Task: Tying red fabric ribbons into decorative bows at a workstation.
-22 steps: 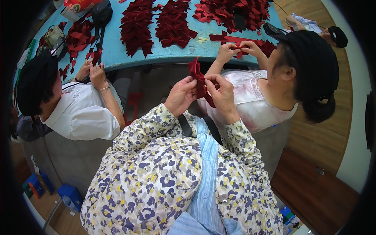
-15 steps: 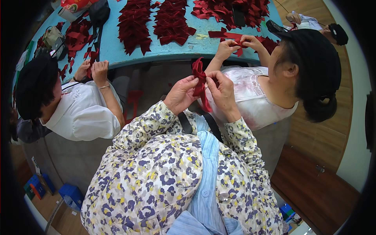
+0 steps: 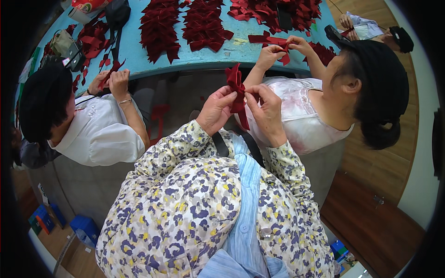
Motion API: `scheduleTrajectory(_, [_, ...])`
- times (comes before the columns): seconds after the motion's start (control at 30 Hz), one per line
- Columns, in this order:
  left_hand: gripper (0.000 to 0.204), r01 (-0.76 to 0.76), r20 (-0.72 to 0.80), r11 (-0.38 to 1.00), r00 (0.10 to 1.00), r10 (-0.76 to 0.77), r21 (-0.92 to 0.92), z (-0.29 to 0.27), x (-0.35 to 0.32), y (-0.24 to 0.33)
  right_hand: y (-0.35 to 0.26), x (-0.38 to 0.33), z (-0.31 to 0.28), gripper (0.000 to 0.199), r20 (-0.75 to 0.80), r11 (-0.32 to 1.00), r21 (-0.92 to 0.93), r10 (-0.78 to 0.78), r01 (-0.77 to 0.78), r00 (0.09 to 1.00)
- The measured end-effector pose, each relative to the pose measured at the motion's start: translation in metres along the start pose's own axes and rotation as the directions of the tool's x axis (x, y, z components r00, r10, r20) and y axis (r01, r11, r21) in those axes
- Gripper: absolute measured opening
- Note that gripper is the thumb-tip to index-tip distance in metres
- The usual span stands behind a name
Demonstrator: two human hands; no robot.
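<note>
Above my lap, short of the table's front edge, I hold a dark red ribbon bow (image 3: 236, 79) with both hands. My left hand (image 3: 215, 107) pinches its left side between thumb and fingers. My right hand (image 3: 266, 110) pinches the bow's right side near the middle. Loops stick up above my fingers, and a ribbon tail hangs below between my hands. Part of the bow is hidden behind my fingertips.
A blue table (image 3: 194, 58) carries rows of finished-looking red bows (image 3: 160, 30) and a heap of red ribbon pieces (image 3: 259, 14). One co-worker in white (image 3: 102, 134) sits at left, another (image 3: 296, 111) close at right; both handle red ribbon. A dark bag (image 3: 117, 16) lies at the back left.
The bow has tilted slightly more upright and risen a little in my hands. The right co-worker's hands have shifted slightly up and right; the left co-worker's ribbon has turned.
</note>
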State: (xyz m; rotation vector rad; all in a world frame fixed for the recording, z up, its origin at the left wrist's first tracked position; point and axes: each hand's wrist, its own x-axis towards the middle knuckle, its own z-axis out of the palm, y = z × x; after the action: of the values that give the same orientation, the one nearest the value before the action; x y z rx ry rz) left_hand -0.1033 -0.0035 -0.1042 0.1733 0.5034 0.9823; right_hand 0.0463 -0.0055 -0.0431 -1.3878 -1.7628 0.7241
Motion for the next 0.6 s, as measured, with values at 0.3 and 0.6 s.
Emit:
scheduleTrajectory(0.3, [0.019, -0.056, -0.022, 0.997, 0.998, 0.057, 0.061, 0.0, -0.005, 0.0, -0.002, -0.004, 0.006, 0.007, -0.069, 1.0, 0.006, 0.014, -0.013, 0.997])
scheduleTrajectory(0.6, [0.016, 0.074, -0.111, 0.995, 0.992, -0.066, 0.065, -0.004, -0.002, -0.001, 0.029, -0.006, 0.007, 0.009, 0.091, 0.951, 0.192, 0.228, -0.242, 0.969])
